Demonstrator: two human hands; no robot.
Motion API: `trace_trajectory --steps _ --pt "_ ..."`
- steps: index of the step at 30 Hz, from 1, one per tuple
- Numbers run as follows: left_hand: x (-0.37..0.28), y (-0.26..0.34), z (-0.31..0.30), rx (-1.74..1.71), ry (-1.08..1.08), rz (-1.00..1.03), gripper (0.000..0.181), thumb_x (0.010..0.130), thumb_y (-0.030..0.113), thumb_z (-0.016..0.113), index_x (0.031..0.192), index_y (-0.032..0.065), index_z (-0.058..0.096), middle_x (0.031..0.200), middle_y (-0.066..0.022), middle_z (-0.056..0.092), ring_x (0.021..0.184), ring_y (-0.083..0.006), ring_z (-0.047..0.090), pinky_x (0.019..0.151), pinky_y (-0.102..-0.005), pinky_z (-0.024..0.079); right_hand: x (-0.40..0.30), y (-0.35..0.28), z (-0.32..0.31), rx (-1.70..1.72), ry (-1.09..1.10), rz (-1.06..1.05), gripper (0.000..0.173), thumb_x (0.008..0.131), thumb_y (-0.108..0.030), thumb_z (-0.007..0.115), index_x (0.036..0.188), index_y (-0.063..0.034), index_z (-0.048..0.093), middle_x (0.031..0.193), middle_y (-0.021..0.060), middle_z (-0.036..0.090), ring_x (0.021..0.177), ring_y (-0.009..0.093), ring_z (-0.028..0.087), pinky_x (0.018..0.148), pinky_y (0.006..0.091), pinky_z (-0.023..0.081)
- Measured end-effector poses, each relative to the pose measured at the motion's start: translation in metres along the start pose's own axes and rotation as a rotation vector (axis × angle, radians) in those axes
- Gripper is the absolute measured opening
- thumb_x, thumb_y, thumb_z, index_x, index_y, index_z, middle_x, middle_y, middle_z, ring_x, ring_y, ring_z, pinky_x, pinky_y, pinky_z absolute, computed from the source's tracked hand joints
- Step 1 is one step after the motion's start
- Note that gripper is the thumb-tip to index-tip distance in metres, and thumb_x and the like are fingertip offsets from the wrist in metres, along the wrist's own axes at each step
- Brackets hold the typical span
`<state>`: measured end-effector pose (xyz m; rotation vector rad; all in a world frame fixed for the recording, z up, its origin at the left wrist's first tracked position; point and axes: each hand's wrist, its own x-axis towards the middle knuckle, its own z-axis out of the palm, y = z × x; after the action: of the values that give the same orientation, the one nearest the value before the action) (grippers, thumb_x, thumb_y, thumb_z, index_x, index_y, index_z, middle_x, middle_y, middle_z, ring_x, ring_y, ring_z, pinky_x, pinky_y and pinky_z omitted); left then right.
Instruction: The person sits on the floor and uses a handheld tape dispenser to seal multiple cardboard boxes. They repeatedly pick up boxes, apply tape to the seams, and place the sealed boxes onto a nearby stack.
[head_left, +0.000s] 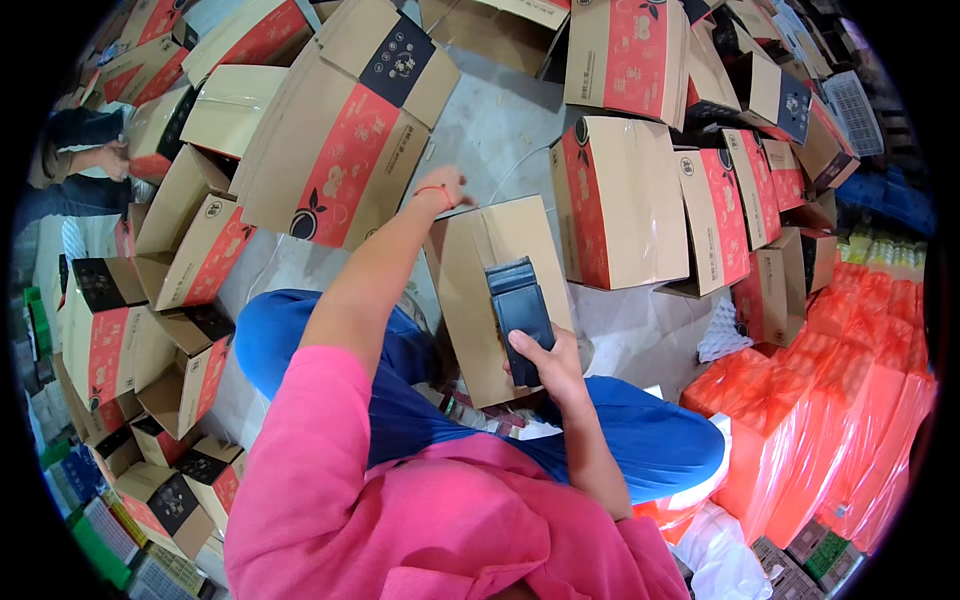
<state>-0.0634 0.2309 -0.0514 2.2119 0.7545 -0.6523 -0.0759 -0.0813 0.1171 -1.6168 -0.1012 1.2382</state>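
Observation:
A closed cardboard carton stands between my knees, its plain brown face with a central seam turned up. My right hand grips a black tape dispenser over the near half of that face. I cannot tell whether the dispenser touches the cardboard. My left hand, with a red cord at the wrist, is stretched out to the carton's far left corner. Its fingers look slightly bent and apart, and nothing shows in them. Beside it on the left lies a stack of flattened printed cartons.
Formed cartons stand in rows to the right, and open cartons crowd the left. Red plastic-wrapped bundles are piled at the near right beside a white plastic bag. Another person's hand is at the far left, by a carton.

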Motion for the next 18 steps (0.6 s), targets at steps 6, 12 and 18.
trace_trajectory --steps 6,12,18 --pt "-0.065 0.092 -0.005 0.035 -0.069 0.045 0.092 0.068 0.082 0.039 0.096 -0.0011 0.065 0.092 -0.0176 0.066 0.090 -0.0325 0.062 0.080 -0.0394 0.046 0.003 -0.007 0.007 -0.033 0.009 -0.004 0.030 0.082 -0.026 0.065 0.087 0.0022 0.057 0.064 0.0085 0.060 0.055 0.014 0.060 0.049 0.0251 0.048" --pt "-0.074 0.089 0.000 0.043 0.079 0.058 0.093 0.066 0.083 0.039 0.100 0.0001 0.063 0.093 -0.0179 0.065 0.091 -0.0318 0.062 0.080 -0.0386 0.047 -0.032 0.025 -0.015 -0.155 0.001 0.015 0.028 0.080 -0.025 0.068 0.084 0.0021 0.061 0.066 0.0055 0.060 0.056 0.012 0.059 0.050 0.0270 0.047" --pt "-0.091 0.102 0.016 0.121 0.436 0.123 0.075 0.076 0.061 0.052 0.122 0.0019 0.048 0.118 -0.0186 0.053 0.112 -0.0318 0.050 0.094 -0.0410 0.039 -0.080 0.085 -0.045 -0.088 0.086 0.282 0.033 0.078 -0.028 0.069 0.082 0.0030 0.060 0.066 0.0070 0.061 0.055 0.013 0.058 0.050 0.0286 0.048"
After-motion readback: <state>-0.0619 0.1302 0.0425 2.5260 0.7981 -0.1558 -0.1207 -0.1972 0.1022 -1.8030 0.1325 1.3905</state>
